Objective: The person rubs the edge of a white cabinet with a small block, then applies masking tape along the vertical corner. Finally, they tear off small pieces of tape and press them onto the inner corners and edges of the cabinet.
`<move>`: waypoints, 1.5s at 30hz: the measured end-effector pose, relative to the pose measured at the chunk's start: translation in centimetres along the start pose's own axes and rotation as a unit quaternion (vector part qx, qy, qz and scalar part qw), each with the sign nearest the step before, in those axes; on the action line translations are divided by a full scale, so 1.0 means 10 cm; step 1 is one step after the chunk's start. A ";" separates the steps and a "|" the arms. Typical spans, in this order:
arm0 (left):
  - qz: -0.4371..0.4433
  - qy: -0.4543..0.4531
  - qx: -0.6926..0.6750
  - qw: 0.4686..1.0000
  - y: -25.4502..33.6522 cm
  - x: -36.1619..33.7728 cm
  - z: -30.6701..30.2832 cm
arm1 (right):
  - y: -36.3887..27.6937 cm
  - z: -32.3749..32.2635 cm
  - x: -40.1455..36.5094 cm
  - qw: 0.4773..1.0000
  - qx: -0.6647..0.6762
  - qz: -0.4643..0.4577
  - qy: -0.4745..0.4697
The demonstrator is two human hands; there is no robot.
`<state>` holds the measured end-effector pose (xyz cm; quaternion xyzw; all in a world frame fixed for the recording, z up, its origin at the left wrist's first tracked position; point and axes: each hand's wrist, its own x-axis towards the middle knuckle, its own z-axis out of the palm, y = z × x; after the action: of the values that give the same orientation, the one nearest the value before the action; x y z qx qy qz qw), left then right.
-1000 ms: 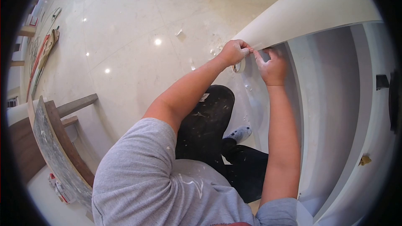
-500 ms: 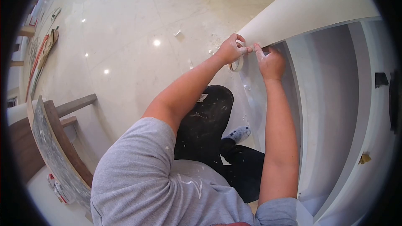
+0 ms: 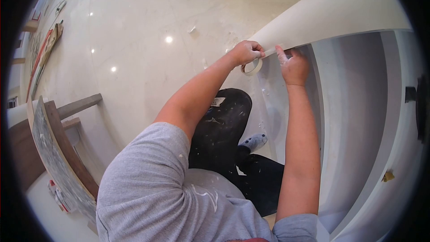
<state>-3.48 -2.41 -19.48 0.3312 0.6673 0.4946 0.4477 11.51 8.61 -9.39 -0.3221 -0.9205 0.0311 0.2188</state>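
A roll of whitish tape [image 3: 252, 67] hangs just below my left hand [image 3: 247, 53], whose fingers pinch the strip coming off it. The strip runs along the lower edge of a smooth white curved panel [image 3: 331, 13]. My right hand [image 3: 295, 68] is at that same edge, a little to the right, with thumb and forefinger pressed on the tape strip. White dust covers the fingertips of both hands. Under the panel edge open the grey recesses of a white curved frame [image 3: 333, 107].
Small white scraps lie on the glossy tiled floor [image 3: 148, 31]. At the left are curved boards [image 3: 62, 161] and a wooden bar [image 3: 80, 109]. Farther back lies a long brown bundle [image 3: 50, 49]. My knee and a speckled shoe [image 3: 255, 141] are below my hands.
My hands have moved slightly apart, showing a longer stretch of tape between them. The roll now hangs a little more to the left. The view has shifted slightly.
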 end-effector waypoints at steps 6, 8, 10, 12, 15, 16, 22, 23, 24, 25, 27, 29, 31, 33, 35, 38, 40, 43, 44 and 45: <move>0.064 0.019 0.016 0.998 -0.12 0.07 0.03 | 0.00 -0.01 0.00 1.000 0.014 -0.004 0.003; 0.070 0.025 0.017 0.997 -0.05 0.02 0.02 | 0.00 0.00 0.00 1.000 0.010 -0.005 0.002; 0.057 0.026 0.023 0.998 0.01 -0.04 0.01 | -0.01 -0.01 0.00 1.000 0.009 -0.008 0.005; 0.045 0.018 0.010 0.999 -0.01 -0.03 0.01 | -0.02 -0.01 0.00 1.000 0.009 -0.014 0.011; 0.046 0.022 0.018 0.999 -0.01 -0.03 0.01 | 0.00 0.01 0.00 1.000 0.015 -0.019 0.019; 0.049 0.026 0.025 0.998 -0.01 -0.02 0.02 | 0.00 0.02 0.00 1.000 0.015 -0.019 0.019; 0.038 0.026 0.019 0.999 -0.01 0.03 0.08 | 0.02 0.04 0.00 0.999 0.017 -0.020 0.020; 0.041 0.028 0.022 0.999 0.00 0.03 0.08 | 0.02 0.04 0.00 0.999 0.017 -0.020 0.019; 0.044 0.030 0.025 0.998 -0.01 0.03 0.08 | 0.03 0.05 -0.01 0.999 0.017 -0.020 0.019; 0.047 0.032 0.029 0.998 0.00 0.03 0.09 | 0.03 0.05 -0.01 0.999 0.017 -0.020 0.021; 0.046 0.036 0.045 0.997 0.02 0.03 0.09 | 0.03 0.05 -0.01 0.999 0.017 -0.022 0.024; 0.047 0.040 0.056 0.997 0.04 0.02 0.09 | 0.02 0.04 -0.01 0.999 0.014 -0.021 0.023; 0.048 0.043 0.064 0.996 0.03 0.03 0.10 | 0.02 0.04 -0.01 0.999 0.015 -0.020 0.021; 0.053 0.044 0.063 0.996 0.02 0.04 0.11 | 0.03 0.04 -0.01 0.999 0.018 -0.019 0.019; 0.054 0.043 0.063 0.996 0.03 0.03 0.11 | 0.03 0.04 0.00 0.999 0.017 -0.022 0.019; 0.049 0.041 0.057 0.996 0.02 0.03 0.12 | 0.03 0.04 0.00 0.999 0.012 -0.030 0.025; 0.045 0.040 0.043 0.997 0.02 0.03 0.14 | 0.04 0.05 -0.01 0.999 0.015 -0.034 0.032; 0.054 0.039 0.051 0.996 0.02 0.04 0.12 | 0.05 0.07 -0.01 0.998 0.032 -0.030 0.038; 0.053 0.035 0.057 0.996 0.02 0.04 0.11 | 0.05 0.07 -0.02 0.998 0.036 -0.026 0.037; 0.052 0.032 0.063 0.996 0.02 0.05 0.10 | 0.05 0.07 -0.02 0.998 0.040 -0.023 0.037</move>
<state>-2.71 -1.55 -19.48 0.3775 0.6926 0.4846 0.3780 11.66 8.91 -10.25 -0.2931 -0.9169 0.0509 0.2661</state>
